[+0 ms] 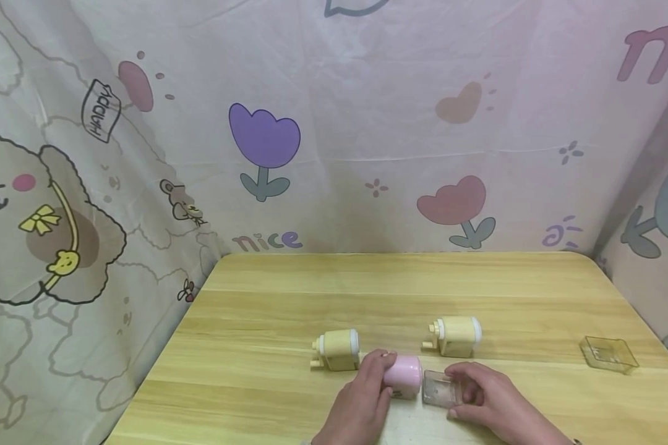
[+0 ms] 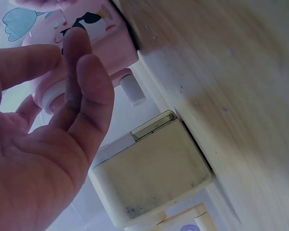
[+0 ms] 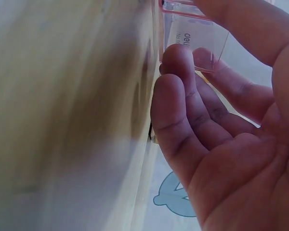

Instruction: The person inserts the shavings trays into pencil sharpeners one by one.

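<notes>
My left hand (image 1: pixel 362 395) grips a pink crank pencil sharpener (image 1: pixel 405 372) by its left side, near the table's front. In the left wrist view, the pink sharpener (image 2: pixel 118 50) shows beyond the curled fingers, its crank sticking out below. Just to its right, my right hand (image 1: pixel 492 395) pinches a clear shavings drawer (image 1: pixel 438 389) between thumb and fingers. That drawer (image 3: pixel 192 41), with pinkish edges and small print behind the plastic, partly hides behind the fingers in the right wrist view. The drawer lies close beside the sharpener; whether they touch, I cannot tell.
One yellow crank sharpener (image 1: pixel 338 350) stands just behind my left hand, another (image 1: pixel 458 337) behind the clear drawer. A yellowish transparent drawer (image 1: pixel 608 355) lies at the right of the wooden table (image 1: pixel 256 309). Printed cloth (image 1: pixel 356 123) hangs along the back and sides.
</notes>
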`<act>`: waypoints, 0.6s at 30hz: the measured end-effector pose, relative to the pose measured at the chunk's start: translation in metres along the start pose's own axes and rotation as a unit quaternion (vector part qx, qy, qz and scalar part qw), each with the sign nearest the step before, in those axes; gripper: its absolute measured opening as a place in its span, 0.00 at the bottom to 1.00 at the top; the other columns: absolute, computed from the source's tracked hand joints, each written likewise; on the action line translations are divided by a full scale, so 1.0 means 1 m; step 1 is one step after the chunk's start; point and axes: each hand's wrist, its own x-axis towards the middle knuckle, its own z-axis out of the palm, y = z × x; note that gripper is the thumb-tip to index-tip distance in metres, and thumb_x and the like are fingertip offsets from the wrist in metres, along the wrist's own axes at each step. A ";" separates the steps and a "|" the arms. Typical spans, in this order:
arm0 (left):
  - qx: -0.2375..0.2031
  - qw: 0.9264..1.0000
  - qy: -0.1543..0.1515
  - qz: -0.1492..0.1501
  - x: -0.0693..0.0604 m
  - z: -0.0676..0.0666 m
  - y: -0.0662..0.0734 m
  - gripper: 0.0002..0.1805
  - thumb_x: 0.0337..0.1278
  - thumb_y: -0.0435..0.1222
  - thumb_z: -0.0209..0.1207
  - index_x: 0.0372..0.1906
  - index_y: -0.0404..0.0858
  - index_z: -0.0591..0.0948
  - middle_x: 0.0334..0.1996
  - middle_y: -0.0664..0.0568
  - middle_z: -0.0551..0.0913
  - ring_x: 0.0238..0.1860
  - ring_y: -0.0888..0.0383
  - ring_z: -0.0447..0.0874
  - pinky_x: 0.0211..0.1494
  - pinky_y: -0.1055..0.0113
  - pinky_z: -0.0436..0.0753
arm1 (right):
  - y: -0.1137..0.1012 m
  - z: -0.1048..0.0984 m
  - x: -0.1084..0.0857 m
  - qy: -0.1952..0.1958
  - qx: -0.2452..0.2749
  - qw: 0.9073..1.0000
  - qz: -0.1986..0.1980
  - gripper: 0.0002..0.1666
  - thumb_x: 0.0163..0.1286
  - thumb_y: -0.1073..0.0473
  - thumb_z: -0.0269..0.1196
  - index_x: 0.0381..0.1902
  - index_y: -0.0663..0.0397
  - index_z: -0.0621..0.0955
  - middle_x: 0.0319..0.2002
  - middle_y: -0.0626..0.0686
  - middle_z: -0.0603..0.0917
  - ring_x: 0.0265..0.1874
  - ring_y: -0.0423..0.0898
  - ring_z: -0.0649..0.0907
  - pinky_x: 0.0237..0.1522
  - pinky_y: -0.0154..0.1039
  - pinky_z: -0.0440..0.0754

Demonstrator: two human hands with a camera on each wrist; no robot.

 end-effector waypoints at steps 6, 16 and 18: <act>-0.007 1.000 -0.009 -0.013 0.000 0.000 0.001 0.27 0.72 0.35 0.60 0.72 0.47 0.68 0.69 0.57 0.71 0.45 0.61 0.84 0.48 0.65 0.85 | -0.002 0.003 0.003 0.004 0.004 1.000 -0.013 0.35 0.57 0.53 0.79 0.58 0.62 0.80 0.35 0.40 0.80 0.30 0.33 0.77 0.28 0.33 0.78; -0.004 1.000 -0.005 -0.006 0.001 0.002 -0.002 0.27 0.72 0.36 0.60 0.72 0.46 0.69 0.70 0.57 0.71 0.44 0.62 0.84 0.46 0.66 0.85 | -0.003 0.006 0.006 -0.001 0.009 1.000 -0.024 0.35 0.57 0.53 0.79 0.59 0.63 0.80 0.35 0.40 0.79 0.30 0.33 0.77 0.28 0.33 0.79; -0.003 1.000 -0.003 -0.004 0.000 0.002 -0.002 0.27 0.72 0.36 0.60 0.72 0.45 0.69 0.70 0.56 0.71 0.43 0.62 0.84 0.46 0.67 0.85 | -0.004 0.006 0.007 -0.004 0.008 1.000 -0.023 0.35 0.57 0.53 0.79 0.59 0.63 0.79 0.35 0.40 0.79 0.30 0.33 0.77 0.29 0.33 0.79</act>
